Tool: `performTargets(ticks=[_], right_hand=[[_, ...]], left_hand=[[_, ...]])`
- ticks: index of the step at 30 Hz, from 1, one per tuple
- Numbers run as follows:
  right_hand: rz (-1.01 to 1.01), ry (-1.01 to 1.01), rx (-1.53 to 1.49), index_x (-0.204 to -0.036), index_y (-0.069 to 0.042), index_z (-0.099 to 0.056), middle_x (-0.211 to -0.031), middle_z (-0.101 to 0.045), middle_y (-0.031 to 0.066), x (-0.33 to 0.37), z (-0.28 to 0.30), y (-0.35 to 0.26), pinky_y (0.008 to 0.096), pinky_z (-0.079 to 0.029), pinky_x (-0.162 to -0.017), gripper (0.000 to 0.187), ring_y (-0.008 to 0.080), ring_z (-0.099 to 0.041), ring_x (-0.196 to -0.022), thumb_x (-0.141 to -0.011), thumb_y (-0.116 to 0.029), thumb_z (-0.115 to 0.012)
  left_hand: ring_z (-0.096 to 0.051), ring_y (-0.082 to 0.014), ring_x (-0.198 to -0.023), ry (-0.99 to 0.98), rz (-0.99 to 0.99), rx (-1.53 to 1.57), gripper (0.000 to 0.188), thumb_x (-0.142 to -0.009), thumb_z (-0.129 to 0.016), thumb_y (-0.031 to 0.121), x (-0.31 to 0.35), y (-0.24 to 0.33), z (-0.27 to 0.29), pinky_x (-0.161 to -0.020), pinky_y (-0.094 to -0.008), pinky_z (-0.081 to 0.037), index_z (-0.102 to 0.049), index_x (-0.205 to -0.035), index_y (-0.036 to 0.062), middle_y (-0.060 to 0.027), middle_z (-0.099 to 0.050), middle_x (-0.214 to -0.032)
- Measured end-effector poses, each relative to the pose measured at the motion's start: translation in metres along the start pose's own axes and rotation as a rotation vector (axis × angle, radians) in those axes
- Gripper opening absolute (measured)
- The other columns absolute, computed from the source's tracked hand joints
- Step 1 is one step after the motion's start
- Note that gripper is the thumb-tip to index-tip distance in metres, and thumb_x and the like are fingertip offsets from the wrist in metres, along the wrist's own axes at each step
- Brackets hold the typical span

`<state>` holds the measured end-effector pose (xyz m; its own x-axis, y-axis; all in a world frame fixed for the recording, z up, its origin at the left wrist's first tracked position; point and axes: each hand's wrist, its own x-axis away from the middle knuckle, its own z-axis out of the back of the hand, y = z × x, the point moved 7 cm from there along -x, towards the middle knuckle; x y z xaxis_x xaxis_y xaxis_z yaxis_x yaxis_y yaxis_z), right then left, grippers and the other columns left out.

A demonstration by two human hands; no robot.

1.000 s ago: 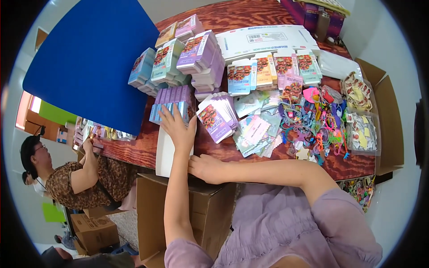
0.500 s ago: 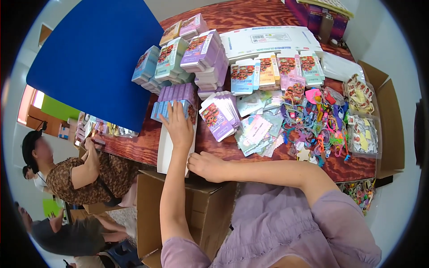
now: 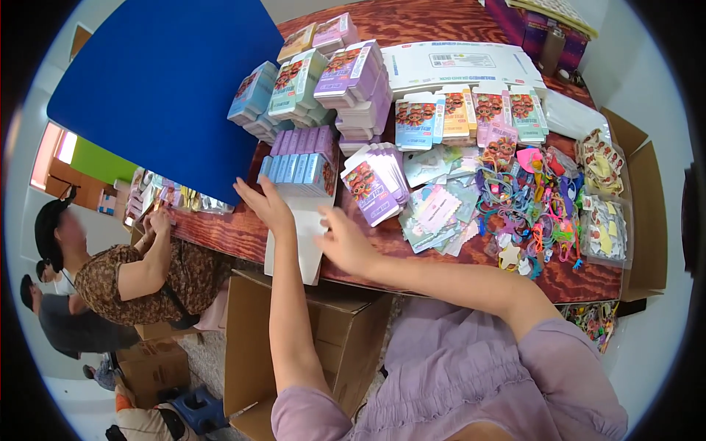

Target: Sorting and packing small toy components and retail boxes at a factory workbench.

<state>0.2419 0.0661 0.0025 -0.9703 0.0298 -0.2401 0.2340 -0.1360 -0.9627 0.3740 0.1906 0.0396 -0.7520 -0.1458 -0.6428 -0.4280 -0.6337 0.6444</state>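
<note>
A long white tray-like carton (image 3: 293, 250) lies at the table's near edge. Its far end holds a row of small purple boxes (image 3: 303, 139) and, in front, a row of small blue boxes (image 3: 296, 170). My left hand (image 3: 269, 209) is over the carton's left side, just nearer than the blue boxes, fingers stretched and holding nothing. By the carton's right edge is my right hand (image 3: 344, 241), its slightly blurred fingers apart and loosely bent, with nothing visible in them. Right of the carton lies a fanned stack of flat purple boxes (image 3: 373, 192).
Stacked coloured boxes (image 3: 342, 77) stand behind the carton, beside a blue panel (image 3: 162, 95). Printed cards (image 3: 434, 213) and a heap of colourful trinkets (image 3: 529, 206) lie to the right. A cardboard box (image 3: 331, 323) stands below the table edge. A co-worker (image 3: 140, 279) sits at left.
My left hand has come off the blue boxes, toward me and left. My right hand has moved farther up along the carton's right side, its fingers loosening. The view has shifted slightly.
</note>
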Motion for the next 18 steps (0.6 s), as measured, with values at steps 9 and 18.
performTargets(ticks=[9,18], right_hand=[[-0.3,0.13,-0.132,-0.139,0.004,-0.044,-0.14,-0.048,0.0274,-0.033,0.024,0.027,0.0435,-0.034,-0.112,0.066,0.0411,-0.042,-0.134,-0.08,-0.015,-0.066],[-0.037,-0.065,-0.059,-0.112,-0.003,-0.063,-0.107,-0.063,0.0134,0.0,0.017,-0.027,0.0359,-0.048,-0.091,0.028,0.0258,-0.063,-0.101,-0.084,-0.006,-0.061]], left_hand=[[-0.04,-0.0473,-0.129,-0.049,0.166,-0.069,0.068,-0.101,-0.051,0.041,0.015,-0.013,-0.051,-0.109,-0.0496,-0.035,-0.036,-0.142,-0.0113,-0.0338,-0.033,-0.146],[-0.024,-0.0465,-0.144,-0.247,0.065,-0.351,0.076,-0.101,-0.046,0.048,0.008,-0.03,-0.034,-0.119,-0.0485,-0.021,-0.035,-0.143,-0.0154,-0.0369,-0.025,-0.153]])
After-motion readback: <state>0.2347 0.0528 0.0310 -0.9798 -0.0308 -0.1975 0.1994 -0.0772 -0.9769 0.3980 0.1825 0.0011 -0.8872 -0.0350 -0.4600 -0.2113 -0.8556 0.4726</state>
